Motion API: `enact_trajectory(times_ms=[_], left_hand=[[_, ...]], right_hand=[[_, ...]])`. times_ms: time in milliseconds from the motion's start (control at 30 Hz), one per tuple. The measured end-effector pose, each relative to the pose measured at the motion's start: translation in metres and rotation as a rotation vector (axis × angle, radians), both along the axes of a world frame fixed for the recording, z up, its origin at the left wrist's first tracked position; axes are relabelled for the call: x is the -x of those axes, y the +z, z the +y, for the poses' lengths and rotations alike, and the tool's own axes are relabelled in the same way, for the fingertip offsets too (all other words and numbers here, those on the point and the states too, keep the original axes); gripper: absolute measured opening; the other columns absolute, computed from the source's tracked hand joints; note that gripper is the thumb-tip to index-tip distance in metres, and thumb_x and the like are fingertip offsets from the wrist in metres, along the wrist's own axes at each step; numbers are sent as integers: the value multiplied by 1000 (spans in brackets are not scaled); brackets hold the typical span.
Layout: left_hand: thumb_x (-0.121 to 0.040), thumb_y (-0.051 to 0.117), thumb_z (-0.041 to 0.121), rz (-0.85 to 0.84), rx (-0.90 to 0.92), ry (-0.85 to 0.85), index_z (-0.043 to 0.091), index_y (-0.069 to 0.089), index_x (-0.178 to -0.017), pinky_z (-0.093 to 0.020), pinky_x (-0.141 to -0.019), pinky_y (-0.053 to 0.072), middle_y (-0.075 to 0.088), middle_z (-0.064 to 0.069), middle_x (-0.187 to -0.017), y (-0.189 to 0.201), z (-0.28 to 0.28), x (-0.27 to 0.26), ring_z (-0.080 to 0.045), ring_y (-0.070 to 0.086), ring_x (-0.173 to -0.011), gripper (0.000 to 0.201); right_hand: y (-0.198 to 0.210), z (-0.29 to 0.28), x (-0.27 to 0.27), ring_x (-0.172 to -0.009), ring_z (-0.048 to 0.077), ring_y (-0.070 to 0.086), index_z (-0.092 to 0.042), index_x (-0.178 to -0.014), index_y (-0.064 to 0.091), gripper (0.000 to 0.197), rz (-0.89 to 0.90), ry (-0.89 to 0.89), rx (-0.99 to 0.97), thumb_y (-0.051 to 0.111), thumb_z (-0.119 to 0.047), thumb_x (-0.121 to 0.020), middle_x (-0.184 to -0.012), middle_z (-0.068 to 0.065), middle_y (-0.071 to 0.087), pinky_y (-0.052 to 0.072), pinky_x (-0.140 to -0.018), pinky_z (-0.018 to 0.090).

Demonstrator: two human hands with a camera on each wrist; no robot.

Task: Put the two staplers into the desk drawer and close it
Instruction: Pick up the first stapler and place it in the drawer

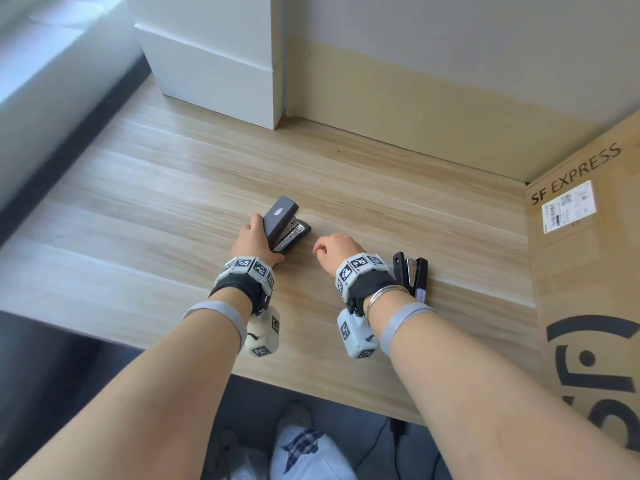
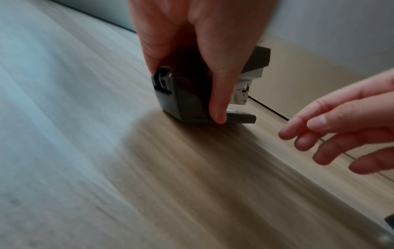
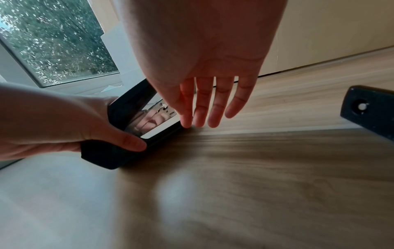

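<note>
two staplers (image 1: 284, 226) (image 1: 412, 274), one desk (image 1: 156, 188)

SF EXPRESS cardboard box (image 1: 585, 258) stands beside a window (image 3: 57, 42).

I see open desk top (image 1: 145, 209) to the left of and behind my left hand (image 1: 251, 242), right up to the white pillar (image 1: 214, 64) and the wall. On the right the cardboard box (image 1: 588, 271) walls the desk off, and the second stapler (image 1: 414, 277) lies just beside my right wrist, narrowing that side. Between my right hand (image 1: 334, 249) and the gripped stapler (image 1: 282, 225) the gap looks small, though blur hides its width.
</note>
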State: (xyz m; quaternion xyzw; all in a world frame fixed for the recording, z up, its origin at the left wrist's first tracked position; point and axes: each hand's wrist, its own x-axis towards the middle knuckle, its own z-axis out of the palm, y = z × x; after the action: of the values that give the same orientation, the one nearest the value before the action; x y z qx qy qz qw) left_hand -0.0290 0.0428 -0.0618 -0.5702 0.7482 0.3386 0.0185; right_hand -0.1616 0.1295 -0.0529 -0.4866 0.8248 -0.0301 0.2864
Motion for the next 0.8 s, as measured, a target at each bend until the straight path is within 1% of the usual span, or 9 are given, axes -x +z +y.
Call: enact_trajectory(times_ms=[67,100,233,367,433,500,633,700,800], left_hand=[[-71,77,17,-12,14,-55,13,29,-96,-37,-67,44,64,-21,-109,-2,1,-4,-39,63,-97,55],[-71,77,17,-11,18,-64,13,29,-96,-36,-65,42,65,-21,-108,-3,1,-7,-39,63,-97,54],[-70,77,18,34,15,-22,6,39,-115,-39,-71,47,65,-21,-110,0,-2,-32,-39,62,-100,59],[-69,76,17,76,51,11,6,41,-110,-40,-72,51,66,-21,-107,11,-8,-75,-39,64,-96,55],[-69,76,17,88,61,39,8,40,-105,-38,-70,50,66,-20,-107,18,-11,-103,-39,64,-97,52],[-69,77,18,83,79,66,7,42,-109,-36,-68,48,67,-18,-108,24,-13,-134,-38,64,-97,54],[-67,79,21,46,134,106,9,45,-110,-36,-68,49,69,-17,-105,34,-17,-205,-36,66,-92,56],[-67,78,20,39,143,145,9,46,-110,-36,-69,48,69,-16,-104,36,-17,-242,-35,65,-91,55],[-65,78,22,20,151,233,11,45,-108,-35,-69,45,68,-15,-100,36,-10,-298,-31,59,-82,55]], right_hand=[[0,-1,-5,-105,29,62,-22,-106,68,31,-2,-4,-14,41,-15,-93,-118,7,67,53,-86,34],[0,-1,-8,-104,30,63,-22,-106,68,31,-1,-9,-18,41,-15,-93,-117,7,67,52,-84,33],[1,-5,-29,-99,30,64,-24,-104,68,31,0,-29,-23,41,-15,-92,-114,7,68,49,-77,30],[7,-14,-62,-97,32,65,-21,-103,69,33,-3,-22,2,40,-13,-92,-111,10,70,49,-77,29],[9,-21,-85,-97,32,64,-20,-102,70,32,7,-4,13,40,-13,-92,-110,10,70,49,-77,30],[9,-28,-109,-97,33,64,-20,-102,69,31,5,15,21,40,-16,-93,-111,11,69,49,-78,30],[8,-40,-160,-97,33,64,-16,-105,68,30,23,49,30,41,-18,-93,-111,14,69,47,-73,29],[7,-45,-184,-98,33,64,-15,-106,68,31,30,72,38,41,-17,-93,-112,14,69,49,-76,30],[4,-49,-219,-101,32,64,-15,-106,68,31,34,95,50,40,-15,-93,-115,13,68,50,-80,31]])
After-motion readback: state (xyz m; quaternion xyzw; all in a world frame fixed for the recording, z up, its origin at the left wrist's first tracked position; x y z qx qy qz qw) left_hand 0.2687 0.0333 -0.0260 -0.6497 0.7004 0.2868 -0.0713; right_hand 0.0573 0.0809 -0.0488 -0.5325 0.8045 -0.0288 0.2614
